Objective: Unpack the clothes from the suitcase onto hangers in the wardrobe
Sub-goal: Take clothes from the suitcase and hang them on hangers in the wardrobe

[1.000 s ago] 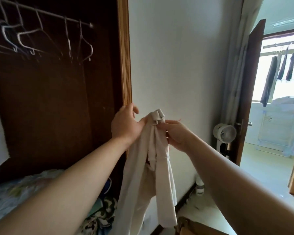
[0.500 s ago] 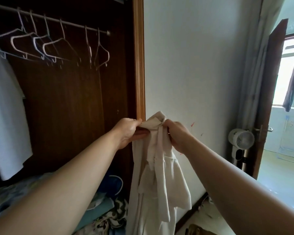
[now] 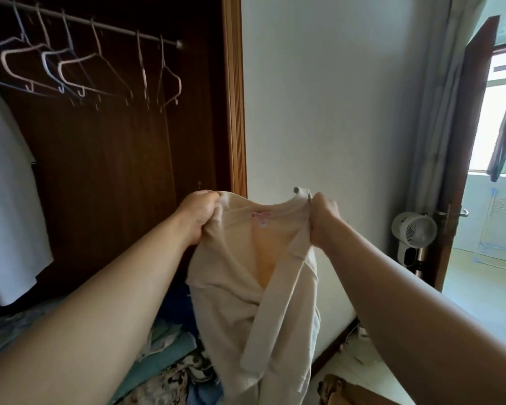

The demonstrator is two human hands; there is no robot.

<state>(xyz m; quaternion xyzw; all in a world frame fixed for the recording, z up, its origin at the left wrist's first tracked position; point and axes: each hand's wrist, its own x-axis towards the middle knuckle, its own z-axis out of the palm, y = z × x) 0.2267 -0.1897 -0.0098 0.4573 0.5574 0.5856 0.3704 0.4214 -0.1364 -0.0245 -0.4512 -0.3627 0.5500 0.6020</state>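
A cream cardigan hangs in front of me, held open at the neckline so its pink label shows. My left hand grips its left shoulder and my right hand grips its right shoulder. Up in the dark wooden wardrobe a metal rail carries several bare wire hangers. A white garment hangs at the far left. A brown edge, perhaps the suitcase, shows at the bottom right.
Folded bedding and patterned cloth lie on the wardrobe floor under my left arm. A small white fan stands by the open brown door at the right. The white wall fills the middle.
My hands have moved apart and spread the bunched cardigan open at the shoulders. My view has shifted, so more of the rail and hangers shows.
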